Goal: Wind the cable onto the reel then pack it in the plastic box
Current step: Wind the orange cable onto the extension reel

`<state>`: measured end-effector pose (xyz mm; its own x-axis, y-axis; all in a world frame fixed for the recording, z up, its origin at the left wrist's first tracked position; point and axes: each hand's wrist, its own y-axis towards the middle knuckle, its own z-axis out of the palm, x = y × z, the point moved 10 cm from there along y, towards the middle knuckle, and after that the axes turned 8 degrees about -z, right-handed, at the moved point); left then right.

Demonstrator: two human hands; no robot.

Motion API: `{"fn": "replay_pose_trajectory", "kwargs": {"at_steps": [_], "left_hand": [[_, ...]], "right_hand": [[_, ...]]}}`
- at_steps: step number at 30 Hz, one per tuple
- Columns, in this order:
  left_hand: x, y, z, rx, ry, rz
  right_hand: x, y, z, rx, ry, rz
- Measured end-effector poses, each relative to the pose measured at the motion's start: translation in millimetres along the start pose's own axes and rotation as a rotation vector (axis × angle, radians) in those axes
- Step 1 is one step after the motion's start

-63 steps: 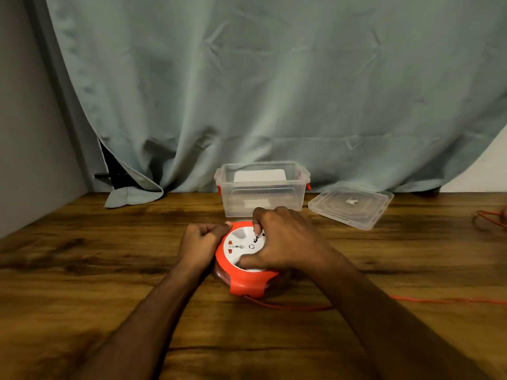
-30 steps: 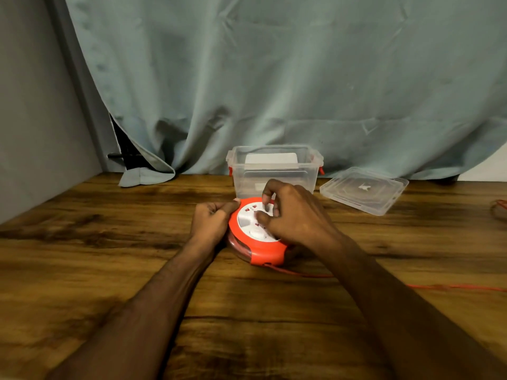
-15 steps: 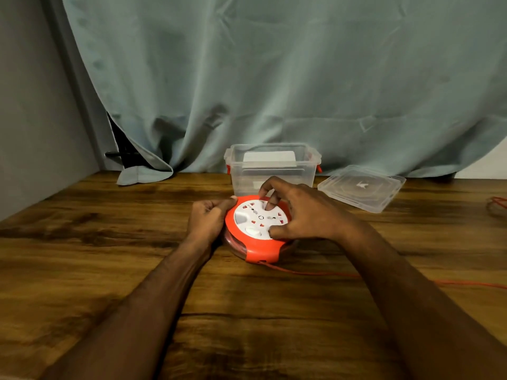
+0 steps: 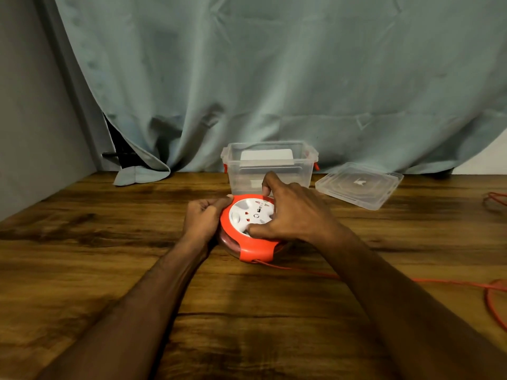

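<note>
Head view: orange, white-faced reel gripped by curled fingers of left hand and right hand

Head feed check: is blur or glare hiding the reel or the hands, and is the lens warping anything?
Head view: dim warm light, no glare on the reel; left hand and right hand slightly soft, readable; soft shadows beside the forearms on the table; cable thin, faint toward the right edge; mild wide-angle bowing at the borders.
</note>
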<state>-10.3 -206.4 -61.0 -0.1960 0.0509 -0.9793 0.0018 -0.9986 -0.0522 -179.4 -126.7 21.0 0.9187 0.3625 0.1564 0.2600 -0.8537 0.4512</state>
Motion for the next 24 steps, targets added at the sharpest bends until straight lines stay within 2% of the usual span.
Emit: {"fn": "replay_pose_trajectory", "kwargs": {"at_steps": [6, 12, 21, 24], "left_hand": [[-3.1, -0.6, 0.1, -0.01, -0.002, 0.037], [1.0, 4.0, 2.4, 0.027, 0.084, 0.046], [-0.1, -1.3, 9.9, 0.099, 0.07, 0.002], [-0.1, -3.5, 13.1, 0.113, 0.068, -0.008]], "right_hand": [[0.6, 1.9, 3.8, -0.113, 0.024, 0.143], [4.7, 1.1, 16.5, -0.103, 0.056, 0.225], [14.7, 4.3, -6.1, -0.12, 0.104, 0.005], [14.7, 2.9, -7.8, -0.017, 0.147, -0.102]]}}
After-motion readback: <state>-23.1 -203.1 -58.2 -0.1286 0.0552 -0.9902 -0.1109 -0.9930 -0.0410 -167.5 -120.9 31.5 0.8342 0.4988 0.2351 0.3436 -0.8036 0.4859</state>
